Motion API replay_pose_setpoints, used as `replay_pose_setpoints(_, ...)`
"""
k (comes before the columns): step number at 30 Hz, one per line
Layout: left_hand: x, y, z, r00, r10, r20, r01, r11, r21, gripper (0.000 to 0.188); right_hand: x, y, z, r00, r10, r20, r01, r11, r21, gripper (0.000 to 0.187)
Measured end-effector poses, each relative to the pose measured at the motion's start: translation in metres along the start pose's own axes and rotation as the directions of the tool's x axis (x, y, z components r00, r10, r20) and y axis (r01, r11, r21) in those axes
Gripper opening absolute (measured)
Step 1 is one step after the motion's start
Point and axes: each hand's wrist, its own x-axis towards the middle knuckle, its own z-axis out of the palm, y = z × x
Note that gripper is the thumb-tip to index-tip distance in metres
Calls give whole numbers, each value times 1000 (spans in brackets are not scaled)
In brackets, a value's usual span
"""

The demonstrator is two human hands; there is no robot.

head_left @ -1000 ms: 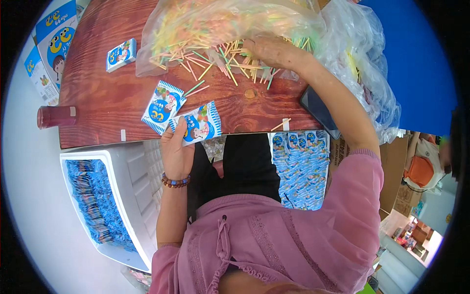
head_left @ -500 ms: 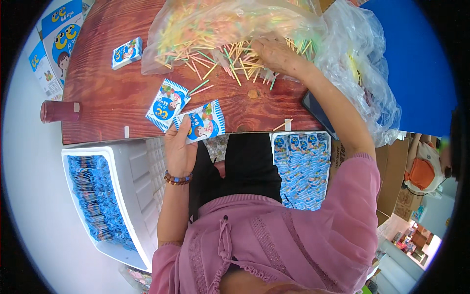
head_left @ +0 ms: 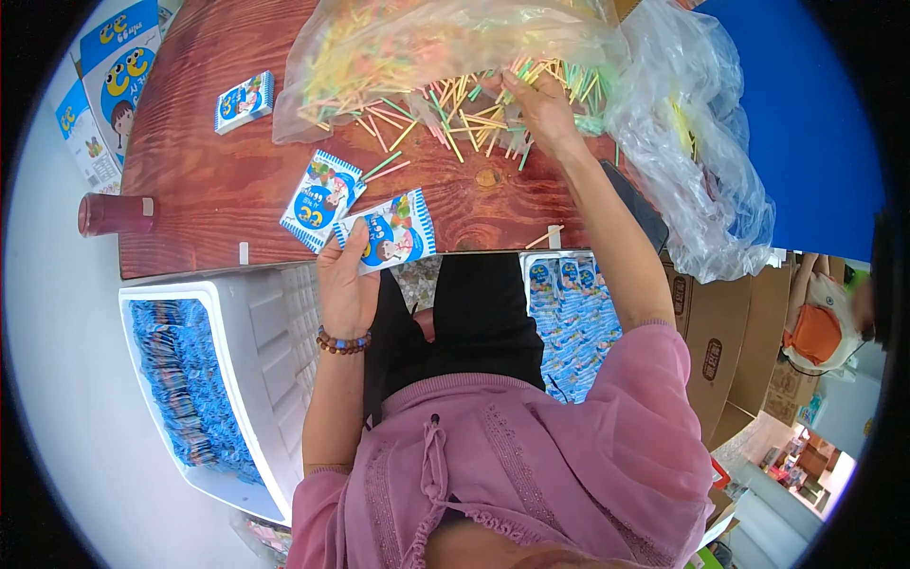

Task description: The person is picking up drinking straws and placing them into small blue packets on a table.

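Note:
Between thumb and fingers, my left hand [head_left: 348,280] grips a blue-and-white packet [head_left: 403,228] printed with a cartoon figure, at the table's front edge. A second such packet [head_left: 320,201] lies flat just beyond it, partly overlapped, with a couple of thin sticks by its right corner. My right hand [head_left: 545,112] reaches into the pile of thin pastel sticks [head_left: 455,109] spilling from a clear plastic bag [head_left: 379,47]. Its fingers are bent together among the sticks; what they hold, if anything, is hidden.
A small blue-and-white box [head_left: 245,101] and a dark red cylinder [head_left: 116,215] stand on the wooden table [head_left: 190,190]. White foam boxes hold many packets, one at the left [head_left: 275,379], another under the right arm. Crumpled clear plastic [head_left: 701,161] and cartons [head_left: 720,332] are at the right.
My right hand has shifted slightly right among the sticks, and its forearm has swung inward, closer to my body. My left hand still holds the packet in nearly the same place.

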Motion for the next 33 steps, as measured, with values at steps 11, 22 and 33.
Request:
replay_pose_setpoints(11,-1,0,3,999,17,-32,-17,1000,6,13,-8,17,-6,943,-317,97,261,531,-806,33)
replay_pose_setpoints(22,0,1,10,999,12,-49,-12,1000,-6,13,-11,6,-3,995,-76,-63,51,943,-329,30)
replay_pose_setpoints(33,32,-19,35,997,-30,75,43,985,-167,14,-53,-16,64,997,-17,-82,62,804,591,32)
